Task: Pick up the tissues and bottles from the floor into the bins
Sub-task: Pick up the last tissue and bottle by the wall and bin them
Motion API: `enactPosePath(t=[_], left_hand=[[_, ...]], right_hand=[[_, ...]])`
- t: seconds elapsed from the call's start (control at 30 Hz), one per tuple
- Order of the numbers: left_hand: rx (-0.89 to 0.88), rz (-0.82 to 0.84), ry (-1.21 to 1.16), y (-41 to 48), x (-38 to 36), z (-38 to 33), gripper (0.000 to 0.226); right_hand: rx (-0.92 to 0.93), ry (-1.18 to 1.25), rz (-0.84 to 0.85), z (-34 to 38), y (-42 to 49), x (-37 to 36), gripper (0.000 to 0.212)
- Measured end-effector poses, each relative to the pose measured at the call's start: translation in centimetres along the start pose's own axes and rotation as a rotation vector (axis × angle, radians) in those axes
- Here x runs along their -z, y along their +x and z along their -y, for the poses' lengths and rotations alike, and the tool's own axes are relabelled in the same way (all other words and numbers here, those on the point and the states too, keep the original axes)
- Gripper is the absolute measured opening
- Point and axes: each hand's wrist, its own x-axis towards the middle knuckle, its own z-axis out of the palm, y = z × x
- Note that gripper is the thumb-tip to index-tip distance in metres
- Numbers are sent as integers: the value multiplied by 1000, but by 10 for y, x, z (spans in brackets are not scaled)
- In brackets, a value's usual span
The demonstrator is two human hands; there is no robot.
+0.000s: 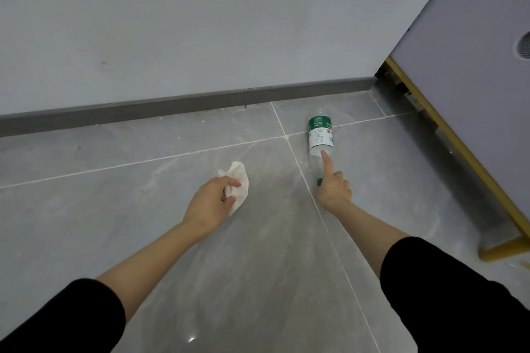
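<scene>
- Judging the bottle (319, 149) first: it is clear plastic with a green-and-white label (319, 130) and looks empty. I expect it to be light, thin-walled, and apt to roll or dent.
- The neck by the green cap (319, 181) strikes me as the stiffest place to take hold.
- It lies on its side on the floor (143, 238), near the skirting (172, 106), with its cap toward me.
- I take the tissue (239, 180) to be soft, almost weightless and crushable anywhere. It sits crumpled, left of the bottle and well apart from it. Whether it touches the tiles I cannot tell.
- My right hand (334, 188) lays its forefinger straight along the bottle's shoulder, with the other fingers curled at the neck.
- My left hand (208, 200) pinches the tissue between thumb and curled fingers.
- No bin is in view.
</scene>
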Motion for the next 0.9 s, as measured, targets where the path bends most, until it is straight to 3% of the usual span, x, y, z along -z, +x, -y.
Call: enactPosePath(t=[0.17,0.3,0.67,0.9], left_hand=[[2,-4,13,-7,11,3,28],[17,-33,13,-14,26,5,28],[56,-165,-18,-40,101,-12,26],[102,-309,-62,-92,185,-29,14]], right_hand=[[157,-17,-31,13,-10,-17,55],[154,-2,-5,21,-19,-24,35],[362,91,-218,75,-79,14,22],[583,341,-240,136,-147,74,13]])
